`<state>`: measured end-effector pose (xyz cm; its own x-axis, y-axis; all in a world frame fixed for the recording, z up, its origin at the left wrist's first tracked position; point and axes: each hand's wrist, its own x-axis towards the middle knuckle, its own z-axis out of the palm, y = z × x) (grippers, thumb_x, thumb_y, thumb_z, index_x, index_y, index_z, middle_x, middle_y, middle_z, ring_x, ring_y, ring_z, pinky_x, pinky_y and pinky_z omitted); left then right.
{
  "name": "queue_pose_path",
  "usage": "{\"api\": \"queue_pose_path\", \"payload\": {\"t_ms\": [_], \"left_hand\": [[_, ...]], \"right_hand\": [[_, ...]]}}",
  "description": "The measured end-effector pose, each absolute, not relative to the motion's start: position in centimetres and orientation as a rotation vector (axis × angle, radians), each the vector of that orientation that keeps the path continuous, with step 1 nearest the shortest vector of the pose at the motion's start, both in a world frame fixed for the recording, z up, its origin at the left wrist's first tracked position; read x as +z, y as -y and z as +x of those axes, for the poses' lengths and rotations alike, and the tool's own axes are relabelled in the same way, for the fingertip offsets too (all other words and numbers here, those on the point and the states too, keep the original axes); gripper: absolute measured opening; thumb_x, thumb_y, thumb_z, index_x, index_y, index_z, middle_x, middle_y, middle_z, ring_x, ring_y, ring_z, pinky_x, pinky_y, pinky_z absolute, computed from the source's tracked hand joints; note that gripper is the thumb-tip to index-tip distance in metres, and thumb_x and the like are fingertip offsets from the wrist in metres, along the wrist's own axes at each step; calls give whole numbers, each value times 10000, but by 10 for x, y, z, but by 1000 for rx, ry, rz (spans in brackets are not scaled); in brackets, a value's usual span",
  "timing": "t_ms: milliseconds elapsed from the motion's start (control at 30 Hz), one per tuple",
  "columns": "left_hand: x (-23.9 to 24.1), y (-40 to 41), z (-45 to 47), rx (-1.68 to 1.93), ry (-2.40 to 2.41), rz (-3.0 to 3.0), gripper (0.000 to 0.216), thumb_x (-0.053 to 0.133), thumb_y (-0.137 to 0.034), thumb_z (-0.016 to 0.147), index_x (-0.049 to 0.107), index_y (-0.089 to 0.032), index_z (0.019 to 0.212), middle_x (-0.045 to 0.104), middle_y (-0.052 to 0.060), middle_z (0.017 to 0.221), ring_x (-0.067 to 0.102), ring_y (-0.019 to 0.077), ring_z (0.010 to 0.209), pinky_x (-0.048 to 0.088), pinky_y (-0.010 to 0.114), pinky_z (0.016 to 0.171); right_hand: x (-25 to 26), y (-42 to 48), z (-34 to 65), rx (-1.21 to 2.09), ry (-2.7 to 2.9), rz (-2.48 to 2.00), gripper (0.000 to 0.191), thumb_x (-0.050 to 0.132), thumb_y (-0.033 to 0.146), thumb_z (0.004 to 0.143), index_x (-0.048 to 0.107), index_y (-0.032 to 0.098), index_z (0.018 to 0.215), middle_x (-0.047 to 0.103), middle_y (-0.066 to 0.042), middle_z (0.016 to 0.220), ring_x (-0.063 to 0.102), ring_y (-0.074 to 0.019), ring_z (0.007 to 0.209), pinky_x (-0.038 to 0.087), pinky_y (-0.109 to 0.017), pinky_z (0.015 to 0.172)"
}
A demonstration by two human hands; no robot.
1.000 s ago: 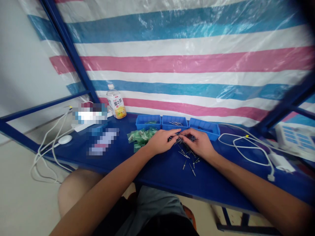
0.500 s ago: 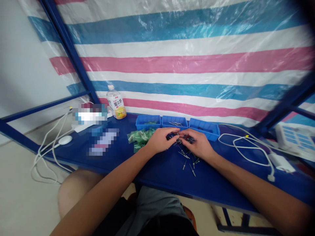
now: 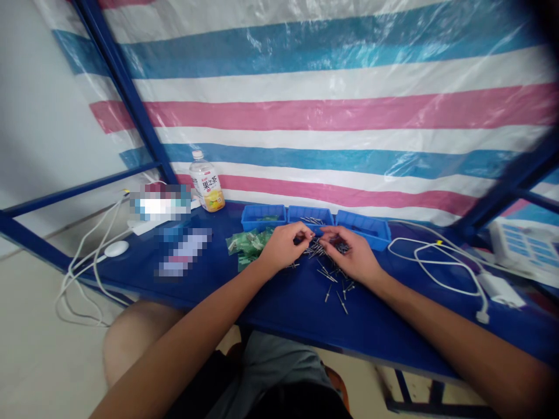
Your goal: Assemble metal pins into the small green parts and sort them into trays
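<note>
My left hand (image 3: 287,244) hovers over the near side of a loose heap of blind rivets (image 3: 318,250), thumb and forefinger pressed together in a pinch. Whatever sits between those fingertips is too small to make out. Facing it, my right hand (image 3: 351,253) is curved over the right part of the heap, its thumb and forefinger a little apart with nothing visible between them. Several rivets lie scattered in front of the heap. Left of my left hand rests a pile of small green plastic bags (image 3: 250,247), partly covered by that hand.
Behind the heap stand three blue bins: the left bin (image 3: 264,224), the middle bin (image 3: 301,219) with rivets in it, and the right bin (image 3: 371,238). A drink bottle (image 3: 207,183) stands back left. White cables (image 3: 419,262) and a charger (image 3: 500,290) lie at right on the blue table (image 3: 279,311).
My hands have drawn apart from each other, opening a gap between the fingertips. The left fingers are now pinched tighter; the rivets and bins stay where they were.
</note>
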<state>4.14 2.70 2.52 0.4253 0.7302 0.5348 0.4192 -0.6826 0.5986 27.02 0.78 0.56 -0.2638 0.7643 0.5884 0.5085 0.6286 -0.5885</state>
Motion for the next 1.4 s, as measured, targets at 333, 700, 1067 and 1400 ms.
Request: {"api": "queue_pose_path", "payload": {"t_ms": [333,700,1067,1400], "left_hand": [[27,-25,43,1105,-1012,2329,200,669,-266,963,767,-217,1131,822,20,1053,780,175,908,614,295,875],[31,-21,43,1126,-944,2298,340,674,-327,974,693,-215,1295,807,36,1094,767,179,961,591,295,925],[22,-27,42,1101,-869,2526,265,601,-357,1035,794,-218,1151,792,62,1150,725,223,1070,557,366,972],[24,-27,41,1089,-851,2533,265,596,-346,1037,796,-214,1150,793,66,1146,728,223,1069,556,356,969]], "right_hand": [[7,-9,272,292,2001,-1018,193,636,380,998,749,251,1088,773,-59,974,730,-246,876,585,-368,725],[8,-6,271,382,2048,-1047,236,603,413,1021,744,234,959,768,-33,864,695,-212,743,520,-329,676],[8,-6,271,388,2053,-1038,246,584,405,1032,740,232,953,751,-41,870,678,-205,751,502,-317,680],[9,-5,269,404,2052,-1037,262,585,420,1031,740,226,944,749,-42,853,675,-205,742,497,-318,671]]}}
